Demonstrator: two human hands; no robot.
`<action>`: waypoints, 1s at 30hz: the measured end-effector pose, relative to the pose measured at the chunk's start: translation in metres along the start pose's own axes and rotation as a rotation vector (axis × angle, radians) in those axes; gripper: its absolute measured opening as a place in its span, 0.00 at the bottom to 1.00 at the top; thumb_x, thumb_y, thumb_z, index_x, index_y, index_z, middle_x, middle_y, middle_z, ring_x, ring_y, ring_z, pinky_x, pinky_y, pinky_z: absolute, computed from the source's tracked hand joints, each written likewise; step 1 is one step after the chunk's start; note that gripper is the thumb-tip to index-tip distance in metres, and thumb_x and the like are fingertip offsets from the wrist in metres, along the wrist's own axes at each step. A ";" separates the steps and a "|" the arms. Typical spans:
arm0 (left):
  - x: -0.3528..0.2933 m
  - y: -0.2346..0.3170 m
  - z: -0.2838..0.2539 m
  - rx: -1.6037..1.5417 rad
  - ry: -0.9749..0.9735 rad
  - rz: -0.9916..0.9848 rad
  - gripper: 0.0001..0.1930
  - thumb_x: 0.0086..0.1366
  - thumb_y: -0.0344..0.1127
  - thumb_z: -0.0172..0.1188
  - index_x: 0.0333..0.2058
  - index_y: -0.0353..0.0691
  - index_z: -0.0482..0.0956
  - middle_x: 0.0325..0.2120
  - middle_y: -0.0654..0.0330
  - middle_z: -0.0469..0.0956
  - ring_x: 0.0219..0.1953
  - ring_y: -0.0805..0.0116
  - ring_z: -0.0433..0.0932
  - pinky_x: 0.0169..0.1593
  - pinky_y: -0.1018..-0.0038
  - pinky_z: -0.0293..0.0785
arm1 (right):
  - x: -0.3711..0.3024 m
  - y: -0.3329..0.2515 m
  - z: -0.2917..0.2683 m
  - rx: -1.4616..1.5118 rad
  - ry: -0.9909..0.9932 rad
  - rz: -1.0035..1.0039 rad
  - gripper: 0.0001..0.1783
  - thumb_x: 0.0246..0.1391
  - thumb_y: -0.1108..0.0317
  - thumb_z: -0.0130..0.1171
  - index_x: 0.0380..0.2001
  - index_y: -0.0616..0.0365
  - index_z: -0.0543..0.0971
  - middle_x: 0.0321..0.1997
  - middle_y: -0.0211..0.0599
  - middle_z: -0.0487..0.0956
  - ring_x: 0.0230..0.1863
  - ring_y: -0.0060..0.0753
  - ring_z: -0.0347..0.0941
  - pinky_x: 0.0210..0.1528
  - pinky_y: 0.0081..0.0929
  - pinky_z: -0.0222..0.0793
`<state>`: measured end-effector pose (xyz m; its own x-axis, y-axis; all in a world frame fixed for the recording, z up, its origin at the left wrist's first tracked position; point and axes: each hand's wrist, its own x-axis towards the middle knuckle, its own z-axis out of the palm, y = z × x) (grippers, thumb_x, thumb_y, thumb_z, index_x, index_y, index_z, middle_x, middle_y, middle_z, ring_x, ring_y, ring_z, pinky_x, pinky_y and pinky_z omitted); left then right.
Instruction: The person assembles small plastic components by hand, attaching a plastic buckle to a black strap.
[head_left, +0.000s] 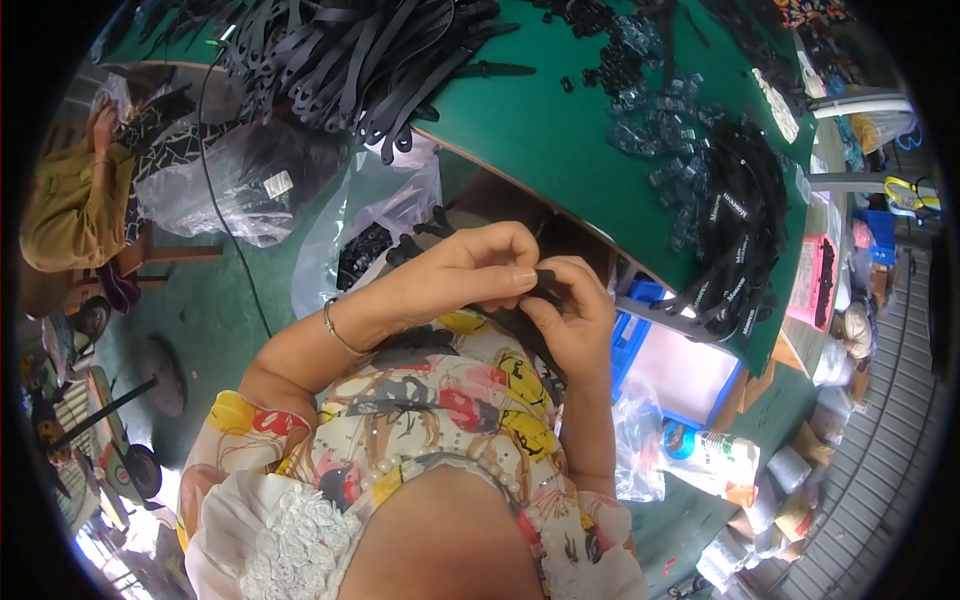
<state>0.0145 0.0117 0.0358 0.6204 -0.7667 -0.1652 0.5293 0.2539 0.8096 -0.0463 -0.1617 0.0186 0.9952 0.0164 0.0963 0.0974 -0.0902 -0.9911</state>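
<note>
Both my hands meet in front of my chest, just off the near edge of the green table. My left hand, with a bracelet at its wrist, pinches a black strap between thumb and fingers. From the other side my right hand grips the same strap, thumb and forefinger closed on it. Only a short dark piece shows between the fingertips; the rest is hidden by my hands or lost against the dark background. A big heap of black straps with looped ends lies on the table beyond my left hand.
At the table's right lie black straps with white print and small clear plastic pieces. Below the edge stand a clear bag of black parts and a blue crate. A cable hangs left, near a seated person.
</note>
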 end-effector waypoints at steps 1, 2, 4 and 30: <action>0.001 -0.001 -0.001 -0.066 -0.006 -0.033 0.04 0.60 0.34 0.49 0.29 0.40 0.68 0.25 0.67 0.69 0.27 0.81 0.67 0.31 0.84 0.63 | 0.000 -0.001 0.000 0.006 0.004 -0.023 0.13 0.40 0.77 0.62 0.33 0.64 0.73 0.33 0.34 0.71 0.35 0.26 0.70 0.38 0.20 0.67; 0.001 -0.003 -0.001 -0.133 -0.011 -0.066 0.05 0.60 0.34 0.50 0.27 0.41 0.67 0.23 0.67 0.69 0.26 0.80 0.67 0.31 0.84 0.64 | -0.001 -0.002 0.001 0.011 0.007 -0.045 0.13 0.41 0.78 0.62 0.33 0.65 0.73 0.32 0.35 0.71 0.35 0.26 0.71 0.37 0.21 0.68; 0.002 -0.009 -0.003 -0.212 -0.038 -0.050 0.07 0.59 0.35 0.51 0.26 0.40 0.67 0.22 0.66 0.69 0.26 0.79 0.68 0.31 0.83 0.64 | -0.001 -0.014 0.009 0.154 0.019 -0.004 0.14 0.40 0.78 0.62 0.33 0.65 0.73 0.33 0.35 0.71 0.34 0.26 0.71 0.37 0.21 0.68; 0.003 0.003 -0.003 0.762 -0.052 0.113 0.12 0.54 0.37 0.61 0.27 0.32 0.73 0.21 0.63 0.73 0.26 0.76 0.70 0.32 0.79 0.67 | -0.002 -0.031 -0.005 -0.201 -0.111 0.136 0.11 0.50 0.72 0.51 0.17 0.65 0.71 0.14 0.35 0.68 0.17 0.25 0.63 0.20 0.21 0.57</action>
<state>0.0189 0.0119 0.0361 0.6093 -0.7915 -0.0476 -0.0919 -0.1301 0.9872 -0.0515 -0.1640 0.0496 0.9934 0.0988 -0.0583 -0.0267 -0.2950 -0.9551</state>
